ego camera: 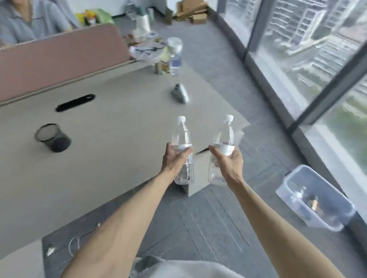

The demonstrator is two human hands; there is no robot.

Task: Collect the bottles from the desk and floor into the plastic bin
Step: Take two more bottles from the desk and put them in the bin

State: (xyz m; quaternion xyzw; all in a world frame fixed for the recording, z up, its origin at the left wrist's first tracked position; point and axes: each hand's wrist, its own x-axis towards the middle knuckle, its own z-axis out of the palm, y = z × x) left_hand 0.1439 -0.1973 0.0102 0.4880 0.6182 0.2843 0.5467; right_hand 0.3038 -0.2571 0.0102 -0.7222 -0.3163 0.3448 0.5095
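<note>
My left hand (175,159) grips a clear plastic bottle (182,134) with a white cap around its labelled middle, upright above the desk's near corner. My right hand (228,164) holds a second clear white-capped bottle (224,133) the same way, just past the desk's edge. A translucent plastic bin (336,207) sits on the floor by the window at the right, with a few blurred items inside. Another clear bottle (175,55) with a bluish label stands at the far end of the grey desk (106,139).
A black mesh pen cup (52,138) lies on the desk at left, a grey object (180,93) farther back. A pink divider (54,66) runs along the desk, with a person seated behind it. Clutter and cardboard boxes (192,8) stand at the back. Glass windows line the right.
</note>
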